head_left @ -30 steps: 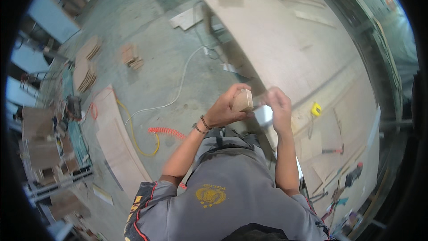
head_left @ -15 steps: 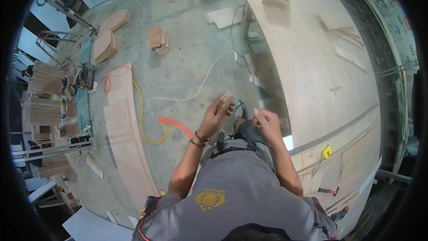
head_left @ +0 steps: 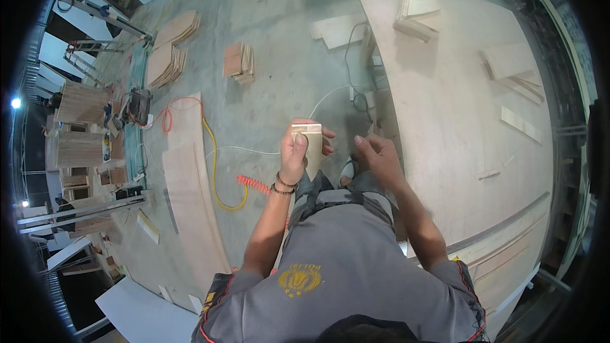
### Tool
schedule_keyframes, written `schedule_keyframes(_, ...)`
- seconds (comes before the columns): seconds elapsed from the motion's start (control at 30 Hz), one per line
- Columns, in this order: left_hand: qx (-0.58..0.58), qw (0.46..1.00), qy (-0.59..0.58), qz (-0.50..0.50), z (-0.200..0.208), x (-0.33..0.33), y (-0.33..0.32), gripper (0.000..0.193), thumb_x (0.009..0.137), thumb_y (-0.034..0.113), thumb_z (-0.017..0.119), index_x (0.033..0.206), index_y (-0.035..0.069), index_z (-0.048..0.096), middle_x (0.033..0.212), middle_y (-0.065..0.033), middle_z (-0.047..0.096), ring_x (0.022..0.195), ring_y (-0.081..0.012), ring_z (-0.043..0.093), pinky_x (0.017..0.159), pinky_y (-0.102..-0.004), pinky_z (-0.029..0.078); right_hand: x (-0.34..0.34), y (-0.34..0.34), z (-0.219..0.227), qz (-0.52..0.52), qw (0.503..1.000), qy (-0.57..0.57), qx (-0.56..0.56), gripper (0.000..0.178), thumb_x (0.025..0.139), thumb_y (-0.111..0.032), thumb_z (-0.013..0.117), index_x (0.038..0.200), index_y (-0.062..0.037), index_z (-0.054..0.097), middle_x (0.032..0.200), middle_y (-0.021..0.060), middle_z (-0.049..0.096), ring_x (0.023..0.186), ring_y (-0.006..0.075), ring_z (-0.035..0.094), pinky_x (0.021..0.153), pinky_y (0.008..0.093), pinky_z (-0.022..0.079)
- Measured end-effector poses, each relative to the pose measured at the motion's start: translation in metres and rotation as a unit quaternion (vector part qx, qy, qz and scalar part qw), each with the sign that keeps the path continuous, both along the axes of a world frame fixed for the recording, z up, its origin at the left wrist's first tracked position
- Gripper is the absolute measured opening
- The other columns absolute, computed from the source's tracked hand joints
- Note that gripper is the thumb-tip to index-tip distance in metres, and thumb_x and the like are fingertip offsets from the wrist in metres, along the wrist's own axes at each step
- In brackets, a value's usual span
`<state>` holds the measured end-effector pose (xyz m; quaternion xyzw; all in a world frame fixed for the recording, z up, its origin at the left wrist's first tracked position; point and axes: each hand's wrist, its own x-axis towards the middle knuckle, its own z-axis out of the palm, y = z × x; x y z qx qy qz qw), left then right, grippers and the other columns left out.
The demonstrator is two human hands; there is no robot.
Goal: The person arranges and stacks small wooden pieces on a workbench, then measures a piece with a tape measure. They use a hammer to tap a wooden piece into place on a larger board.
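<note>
My left hand (head_left: 297, 150) grips a small rectangular piece of plywood (head_left: 311, 146), held upright in front of my body over the concrete floor. My right hand (head_left: 377, 155) hovers just to the right of it, fingers loosely curled and holding nothing, apart from the wood. A bracelet sits on my left wrist. Directly right of my right hand lies the large plywood workbench (head_left: 457, 121).
Small wood offcuts (head_left: 416, 9) and strips (head_left: 515, 70) lie on the workbench. On the floor are a long plywood board (head_left: 190, 184), yellow and orange hoses (head_left: 219, 171), a white cable, stacks of wood pieces (head_left: 239, 62) and a power tool (head_left: 138, 105) at left.
My view has swung left from the bench toward the floor. The hands have come apart: the left keeps the wood piece, the right has let go and moved to the right.
</note>
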<state>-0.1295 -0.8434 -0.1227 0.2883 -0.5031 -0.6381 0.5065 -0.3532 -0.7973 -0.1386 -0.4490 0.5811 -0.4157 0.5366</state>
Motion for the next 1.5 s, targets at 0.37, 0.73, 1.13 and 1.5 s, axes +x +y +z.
schedule_keyframes(0.37, 0.124, 0.982, -0.041, 0.136, -0.013, -0.004, -0.098, 0.051, 0.107, 0.051, 0.042, 0.114, 0.003, 0.055, 0.097, -0.0127, 0.068, 0.082, -0.0226, 0.071, 0.067, -0.0359, 0.061, 0.003, -0.067, -0.020, -0.021, 0.999, 0.034, 0.011, 0.042, 0.100, -0.034, 0.065, 0.073, -0.0008, 0.061, 0.063, -0.0025, 0.054, 0.061, 0.0050, 0.045, 0.056, 0.0261, 0.035)
schedule_keyframes(0.73, 0.214, 0.952, -0.028, 0.215, -0.018, 0.062, -0.185, 0.043, 0.107, 0.047, 0.046, 0.116, 0.006, 0.055, 0.096, -0.0096, 0.068, 0.082, -0.0170, 0.069, 0.065, -0.0317, 0.060, 0.067, -0.108, -0.055, 0.251, 0.945, 0.180, 0.110, 0.049, 0.097, -0.050, 0.060, 0.101, -0.0030, 0.072, 0.088, 0.0185, 0.071, 0.082, 0.0332, 0.067, 0.078, 0.0415, 0.051)
schedule_keyframes(1.13, 0.234, 0.928, 0.004, 0.289, -0.048, 0.096, -0.195, 0.049, 0.105, 0.053, 0.048, 0.116, 0.005, 0.055, 0.098, -0.0106, 0.067, 0.083, -0.0180, 0.069, 0.064, -0.0327, 0.060, 0.080, -0.132, -0.052, 0.347, 0.860, 0.341, 0.153, 0.061, 0.094, -0.061, 0.053, 0.094, -0.0056, 0.078, 0.089, 0.0221, 0.073, 0.092, 0.0421, 0.070, 0.085, 0.0486, 0.052)
schedule_keyframes(1.5, 0.225, 0.892, -0.055, 0.387, -0.061, 0.144, -0.182, 0.049, 0.105, 0.052, 0.048, 0.119, 0.006, 0.056, 0.097, -0.0099, 0.067, 0.083, -0.0172, 0.069, 0.065, -0.0326, 0.058, 0.082, -0.125, -0.054, 0.221, 0.914, 0.305, 0.148, 0.050, 0.095, -0.049, 0.055, 0.085, -0.0038, 0.076, 0.083, 0.0240, 0.070, 0.083, 0.0452, 0.067, 0.076, 0.0507, 0.052)
